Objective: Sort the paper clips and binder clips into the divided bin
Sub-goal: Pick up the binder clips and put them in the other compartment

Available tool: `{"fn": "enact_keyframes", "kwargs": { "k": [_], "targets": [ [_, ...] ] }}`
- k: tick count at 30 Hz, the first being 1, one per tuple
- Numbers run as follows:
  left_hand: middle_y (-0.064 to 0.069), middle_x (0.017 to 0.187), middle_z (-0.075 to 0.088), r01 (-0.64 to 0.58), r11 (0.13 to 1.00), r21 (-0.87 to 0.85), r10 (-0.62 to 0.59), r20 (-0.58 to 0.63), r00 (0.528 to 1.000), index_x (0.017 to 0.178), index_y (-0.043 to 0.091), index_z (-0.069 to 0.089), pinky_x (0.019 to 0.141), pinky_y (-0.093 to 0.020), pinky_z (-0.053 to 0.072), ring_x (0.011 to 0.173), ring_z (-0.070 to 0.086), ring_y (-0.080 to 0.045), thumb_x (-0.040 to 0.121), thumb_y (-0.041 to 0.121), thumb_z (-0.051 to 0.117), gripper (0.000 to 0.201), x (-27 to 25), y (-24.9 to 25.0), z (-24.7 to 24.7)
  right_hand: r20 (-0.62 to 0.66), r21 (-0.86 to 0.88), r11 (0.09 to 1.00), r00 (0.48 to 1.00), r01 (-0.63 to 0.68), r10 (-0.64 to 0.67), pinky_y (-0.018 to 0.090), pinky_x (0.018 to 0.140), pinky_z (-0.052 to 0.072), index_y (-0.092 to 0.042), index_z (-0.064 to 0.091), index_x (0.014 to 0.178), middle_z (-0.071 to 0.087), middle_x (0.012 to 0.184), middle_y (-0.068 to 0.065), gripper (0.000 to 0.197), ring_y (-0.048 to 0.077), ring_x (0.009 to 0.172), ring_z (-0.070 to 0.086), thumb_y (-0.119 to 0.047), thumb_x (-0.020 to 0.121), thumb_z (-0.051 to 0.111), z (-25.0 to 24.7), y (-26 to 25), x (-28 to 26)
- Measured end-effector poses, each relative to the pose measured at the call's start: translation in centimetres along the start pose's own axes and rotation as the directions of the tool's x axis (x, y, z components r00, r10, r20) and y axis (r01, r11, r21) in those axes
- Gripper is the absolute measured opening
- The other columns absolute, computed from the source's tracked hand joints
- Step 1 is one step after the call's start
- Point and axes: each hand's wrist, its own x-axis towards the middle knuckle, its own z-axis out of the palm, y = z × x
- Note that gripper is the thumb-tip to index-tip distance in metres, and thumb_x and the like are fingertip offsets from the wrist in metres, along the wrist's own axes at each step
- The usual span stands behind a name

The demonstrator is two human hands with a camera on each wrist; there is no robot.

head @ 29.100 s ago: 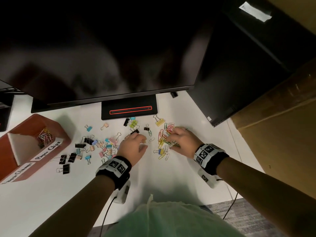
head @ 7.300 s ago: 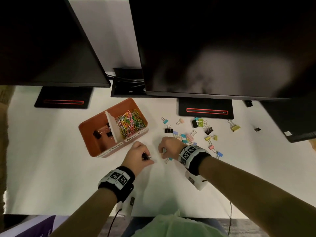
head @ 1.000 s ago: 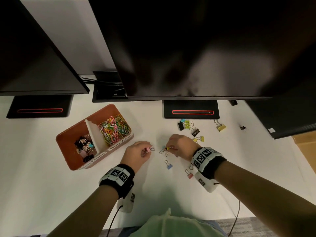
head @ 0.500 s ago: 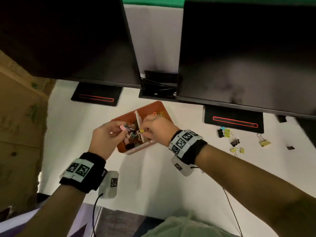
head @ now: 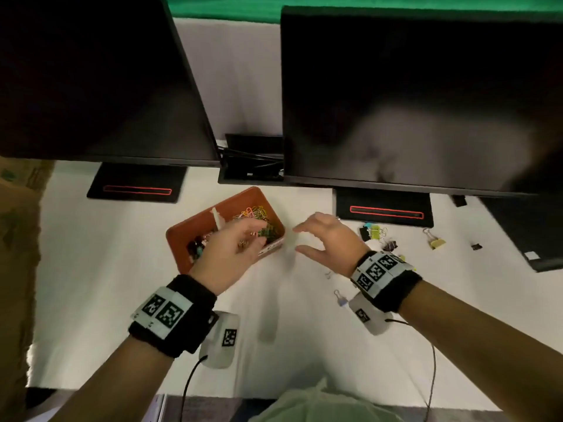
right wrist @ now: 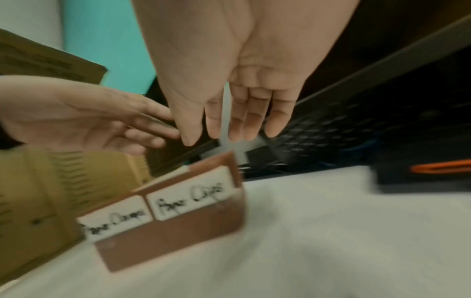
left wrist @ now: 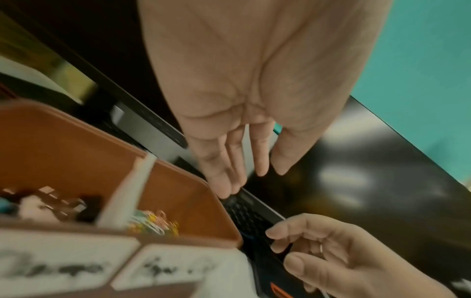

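White desk (head: 91,300) runs beneath two dark monitors (head: 411,95), with a green wall behind them. On it sits the orange divided bin (head: 195,225), a white divider (head: 217,216) splitting it — coloured paper clips (head: 254,212) fill the right compartment, binder clips (head: 196,246) the left. Handwritten labels (right wrist: 190,198) are stuck on its front wall. Above the bin's near edge hovers the left hand (head: 227,257), palm up, its grip released and holding nothing. Just right of the bin, the right hand (head: 327,243) hangs over the desk with fingers loosely spread, grip likewise released. More binder clips — yellow, black, blue (head: 376,233) — lie scattered to the right near a monitor base (head: 384,208), and a small one (head: 340,298) lies beside the right wrist.
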Motion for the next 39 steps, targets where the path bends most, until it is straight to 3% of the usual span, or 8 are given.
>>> {"fn": "enact_keyframes", "kwargs": {
  "k": [6,11,16,21,26,29,35,39],
  "targets": [
    [0.005,0.128,0.045,-0.186,0.964,0.193,0.112,0.339,0.934,0.126,0.026,0.05,0.099,-0.024,0.042,0.111,0.048,-0.007,0.085,0.021,0.062,0.042,3.0,1.3,10.1,-0.028,-0.151,0.908,0.92,-0.391,0.392,0.041,0.1,0.041,-0.027,0.044,0.133,0.047,0.13,0.005,0.057,0.026,0.117,0.042,-0.041,0.082,0.065,-2.8,8.7,-4.7],
    [0.006,0.15,0.023,-0.167,0.911,0.377,-0.037,0.479,0.877,0.136,0.03,0.037,0.111,-0.03,0.028,0.135,0.027,-0.021,0.079,0.032,0.067,0.065,4.6,-0.1,16.4,0.006,-0.1,0.868,0.872,-0.487,0.49,0.039,0.101,0.04,-0.027,0.045,0.133,0.046,0.131,0.004,0.056,0.026,0.12,0.041,-0.041,0.082,0.065,-2.1,12.1,-4.1],
    [0.006,0.154,0.014,-0.279,0.811,0.515,-0.065,0.553,0.831,0.142,0.028,0.028,0.114,-0.038,0.023,0.14,0.016,-0.021,0.069,0.053,0.07,0.088,4.5,-0.8,18.2,0.079,-0.093,0.905,0.903,-0.414,0.422,0.036,0.102,0.041,-0.02,0.045,0.135,0.044,0.131,0.003,0.055,0.025,0.119,0.042,-0.035,0.085,0.062,-0.6,12.8,-3.7],
    [0.005,0.151,0.019,-0.316,0.793,0.52,-0.005,0.525,0.851,0.137,0.026,0.035,0.11,-0.038,0.028,0.135,0.023,-0.02,0.07,0.049,0.069,0.079,3.9,-1.1,19.1,0.177,-0.093,0.946,0.929,-0.312,0.324,0.037,0.102,0.041,-0.019,0.05,0.129,0.043,0.127,0.005,0.046,0.025,0.116,0.044,-0.027,0.086,0.062,0.3,12.7,-5.1],
    [0.003,0.141,0.035,-0.208,0.913,0.351,0.039,0.432,0.901,0.128,0.018,0.052,0.106,-0.023,0.031,0.124,0.035,-0.017,0.081,0.024,0.066,0.049,3.9,-1.8,20.0,0.245,-0.131,0.961,0.932,-0.243,0.268,0.037,0.106,0.038,-0.017,0.049,0.129,0.04,0.144,0.002,0.047,0.026,0.125,0.042,-0.022,0.085,0.064,-0.1,12.9,-5.0],
    [-0.002,0.121,0.049,-0.146,0.952,0.27,0.036,0.374,0.927,0.118,0.012,0.06,0.098,-0.025,0.042,0.108,0.05,-0.018,0.082,0.017,0.066,0.036,3.9,-2.1,20.1,0.276,-0.146,0.97,0.934,-0.193,0.227,0.036,0.104,0.039,-0.016,0.047,0.132,0.047,0.138,0.003,0.049,0.027,0.122,0.045,-0.02,0.085,0.062,-0.2,12.8,-4.7],
    [0.0,0.101,0.048,-0.06,0.975,0.215,-0.009,0.304,0.953,0.106,0.007,0.065,0.081,-0.021,0.049,0.084,0.057,-0.015,0.082,0.005,0.064,0.025,3.6,-2.5,19.5,0.295,-0.088,0.949,0.903,-0.302,0.314,0.033,0.101,0.043,-0.014,0.046,0.134,0.044,0.129,0.007,0.052,0.025,0.115,0.048,-0.02,0.085,0.065,-0.1,12.5,-4.8],
    [0.005,0.092,0.045,0.056,0.985,0.161,-0.095,0.243,0.965,0.102,0.006,0.064,0.069,-0.002,0.041,0.077,0.052,-0.011,0.078,0.0,0.066,0.025,3.7,-2.6,19.7,0.333,-0.083,0.941,0.881,-0.328,0.336,0.034,0.097,0.046,-0.012,0.051,0.126,0.042,0.126,0.008,0.048,0.027,0.108,0.053,-0.02,0.082,0.068,-0.4,12.3,-4.4]
  ]
}}
